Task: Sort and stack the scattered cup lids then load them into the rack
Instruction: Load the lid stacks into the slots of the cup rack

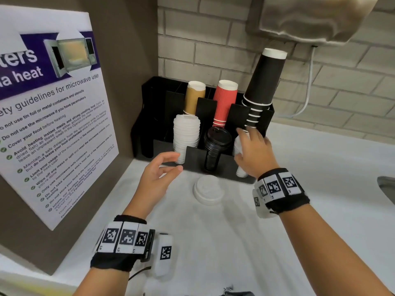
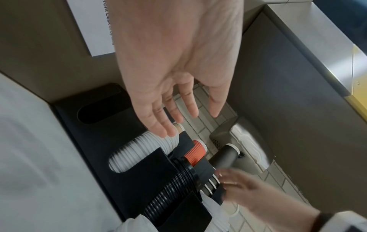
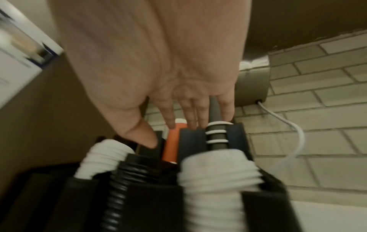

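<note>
A black rack (image 1: 193,157) stands against the brick wall. Its front slots hold a tall white lid stack (image 1: 185,135), a black lid stack (image 1: 215,146) and another white lid stack (image 3: 214,177) on the right. A small stack of white lids (image 1: 208,190) lies on the counter before the rack. My left hand (image 1: 162,169) hovers open by the left white stack (image 2: 143,150), holding nothing. Above the right white stack my right hand (image 1: 252,150) is open, fingers straight, hiding most of that stack in the head view.
Tan (image 1: 194,97), red (image 1: 225,101) and black cup stacks (image 1: 264,82) stand upside down in the rack's back slots. A microwave notice (image 1: 51,116) hangs on the left panel. A steel dispenser (image 1: 316,18) with a white cable (image 1: 307,92) is mounted on the wall. A sink edge (image 1: 386,186) shows at right.
</note>
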`<action>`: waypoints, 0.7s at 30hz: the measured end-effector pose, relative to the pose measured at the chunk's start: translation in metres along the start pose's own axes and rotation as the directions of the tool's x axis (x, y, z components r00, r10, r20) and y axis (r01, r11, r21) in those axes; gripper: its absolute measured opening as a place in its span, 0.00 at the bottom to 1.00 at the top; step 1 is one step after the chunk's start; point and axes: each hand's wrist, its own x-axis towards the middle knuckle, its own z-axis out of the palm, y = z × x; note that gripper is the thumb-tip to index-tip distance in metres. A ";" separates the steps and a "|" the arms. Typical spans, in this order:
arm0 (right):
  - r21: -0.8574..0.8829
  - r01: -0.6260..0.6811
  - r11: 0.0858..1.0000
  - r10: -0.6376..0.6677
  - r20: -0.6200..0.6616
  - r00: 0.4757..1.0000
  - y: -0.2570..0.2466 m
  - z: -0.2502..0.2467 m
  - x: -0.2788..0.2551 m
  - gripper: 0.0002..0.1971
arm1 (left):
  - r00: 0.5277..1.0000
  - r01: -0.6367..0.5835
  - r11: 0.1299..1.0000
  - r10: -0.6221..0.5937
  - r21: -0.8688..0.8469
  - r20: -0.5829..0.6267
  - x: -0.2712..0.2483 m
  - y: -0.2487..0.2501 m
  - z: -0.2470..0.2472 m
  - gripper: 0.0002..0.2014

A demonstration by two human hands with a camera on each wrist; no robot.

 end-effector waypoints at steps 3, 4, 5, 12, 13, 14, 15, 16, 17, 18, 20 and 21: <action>0.340 0.140 0.930 -0.196 0.134 0.971 -0.024 0.000 -0.011 0.23 | 1.000 0.009 1.000 -0.009 0.003 -0.006 0.000 0.000 0.002 0.14; 0.353 0.145 0.924 -0.257 0.292 0.921 -0.032 0.006 -0.015 0.23 | 1.000 0.010 1.000 -0.010 0.001 -0.007 0.000 0.001 0.003 0.13; 0.326 0.141 0.935 -0.281 0.434 0.856 -0.039 0.012 -0.018 0.26 | 1.000 0.010 1.000 -0.010 -0.003 -0.007 0.000 0.002 0.004 0.13; 0.079 0.092 0.993 -0.121 0.688 0.715 -0.056 0.049 -0.019 0.48 | 1.000 0.018 1.000 -0.018 -0.012 0.012 -0.004 0.006 0.008 0.13; 0.077 0.084 0.993 -0.114 0.696 0.709 -0.057 0.052 -0.018 0.49 | 1.000 0.020 1.000 -0.020 -0.014 0.012 -0.004 0.006 0.009 0.13; 0.081 0.076 0.994 -0.111 0.697 0.708 -0.057 0.054 -0.018 0.49 | 1.000 0.021 1.000 -0.021 -0.014 0.011 -0.005 0.006 0.008 0.13; 0.085 0.068 0.994 -0.108 0.697 0.709 -0.057 0.056 -0.018 0.49 | 1.000 0.021 1.000 -0.021 -0.013 0.011 -0.005 0.007 0.008 0.13; 0.091 0.062 0.994 -0.108 0.696 0.710 -0.058 0.059 -0.017 0.49 | 1.000 0.020 1.000 -0.019 -0.011 0.011 -0.006 0.007 0.008 0.13; 0.096 0.057 0.994 -0.108 0.697 0.709 -0.058 0.060 -0.017 0.49 | 1.000 0.017 1.000 -0.017 -0.008 0.010 -0.006 0.007 0.008 0.13; 0.103 0.053 0.993 -0.110 0.699 0.707 -0.058 0.061 -0.017 0.48 | 1.000 0.015 1.000 -0.014 -0.007 0.009 -0.007 0.007 0.008 0.13; 0.127 0.040 0.991 -0.118 0.700 0.704 -0.055 0.060 -0.016 0.46 | 1.000 0.014 1.000 -0.014 -0.004 0.012 -0.007 0.008 0.008 0.13; 0.160 0.020 0.987 -0.126 0.687 0.715 -0.052 0.057 -0.016 0.45 | 1.000 0.014 1.000 -0.014 -0.003 0.018 -0.007 0.008 0.007 0.13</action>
